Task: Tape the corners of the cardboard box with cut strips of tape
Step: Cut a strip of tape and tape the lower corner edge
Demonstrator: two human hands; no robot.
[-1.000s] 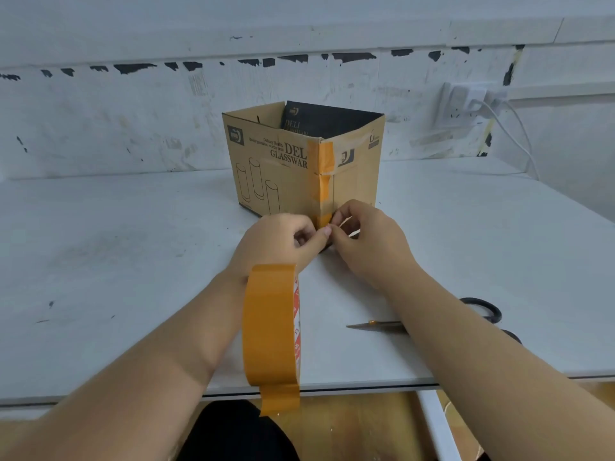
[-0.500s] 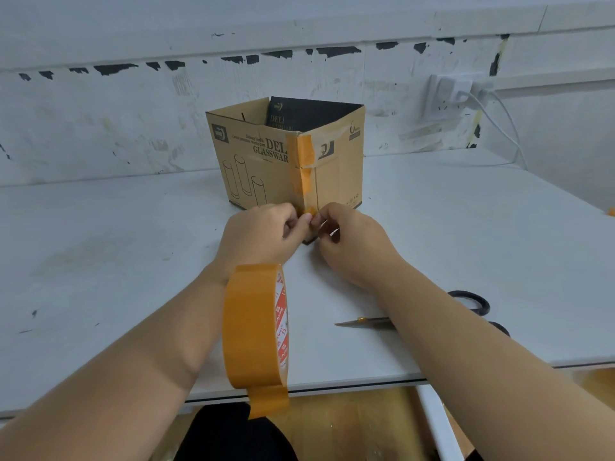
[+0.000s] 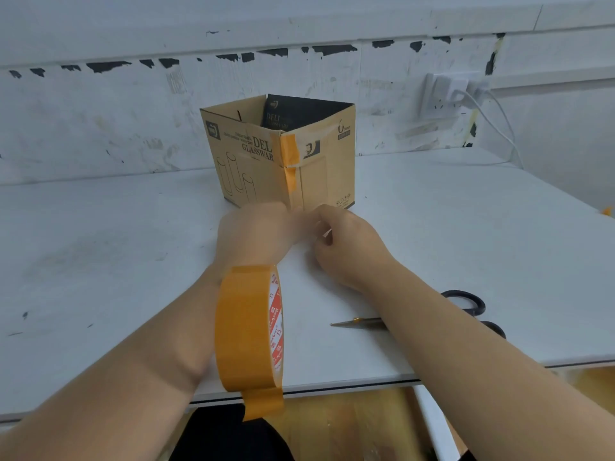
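Hands: left hand (image 3: 256, 232) and right hand (image 3: 346, 242), fingers curled, meet at the cardboard box (image 3: 283, 154) bottom corner; grip blurred.

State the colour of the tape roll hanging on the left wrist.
Orange-tan tape roll, with a red-and-white printed core edge; seen in the head view.

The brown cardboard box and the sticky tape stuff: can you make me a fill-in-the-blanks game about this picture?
1. The big orange roll of tape hangs around the person's left ____.
2. The black-handled scissors lie on the white ____, partly hidden by the right arm.
3. The brown cardboard box is ____ at the top.
4. The left hand and the right hand meet at the box's near bottom ____.

Missing words: wrist; table; open; corner
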